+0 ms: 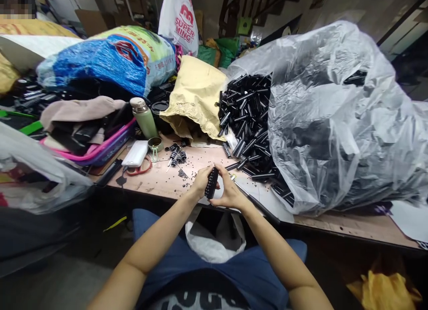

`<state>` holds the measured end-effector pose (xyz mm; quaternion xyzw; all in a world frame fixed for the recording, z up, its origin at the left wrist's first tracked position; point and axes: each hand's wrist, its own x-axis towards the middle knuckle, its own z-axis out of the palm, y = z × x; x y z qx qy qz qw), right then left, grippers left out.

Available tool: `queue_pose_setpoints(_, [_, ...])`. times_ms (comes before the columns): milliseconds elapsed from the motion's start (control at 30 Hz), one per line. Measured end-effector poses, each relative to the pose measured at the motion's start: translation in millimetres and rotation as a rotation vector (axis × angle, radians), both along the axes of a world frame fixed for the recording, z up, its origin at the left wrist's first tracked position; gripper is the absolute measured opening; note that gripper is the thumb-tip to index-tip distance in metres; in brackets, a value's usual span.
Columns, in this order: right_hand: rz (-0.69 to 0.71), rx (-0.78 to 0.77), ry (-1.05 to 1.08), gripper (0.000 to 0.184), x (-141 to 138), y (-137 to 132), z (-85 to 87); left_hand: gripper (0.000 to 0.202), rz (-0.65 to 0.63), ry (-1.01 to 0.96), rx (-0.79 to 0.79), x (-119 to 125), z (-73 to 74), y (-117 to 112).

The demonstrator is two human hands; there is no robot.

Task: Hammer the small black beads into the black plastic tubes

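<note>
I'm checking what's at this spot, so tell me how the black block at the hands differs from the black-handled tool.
The black block is held in the left hand, while the black-handled tool lies by the front edge of the table. The black block is short and stubby; the tool is long and slim. The block's visible face shows rows of pale marks; none show on the tool's handle. Both are largely black.

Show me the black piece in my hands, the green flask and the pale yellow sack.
Black piece (211, 183), head view: its dotted face.
Green flask (146, 120), head view: its body.
Pale yellow sack (199, 92), head view: its upper side.
</note>
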<state>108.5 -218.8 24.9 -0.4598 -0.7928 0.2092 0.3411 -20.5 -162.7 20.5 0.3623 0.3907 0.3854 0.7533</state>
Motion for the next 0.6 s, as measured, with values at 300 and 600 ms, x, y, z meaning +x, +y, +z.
queue_pose_setpoints(300, [-0.114, -0.065, 0.068, 0.114, 0, 2, -23.6, 0.049, -0.05, 0.05, -0.032, 6, -6.4, 2])
queue_pose_setpoints(600, [-0.177, -0.103, 0.11, 0.104, -1, 3, -44.5, 0.047, -0.098, 0.12, -0.153, 11, -11.9, 4])
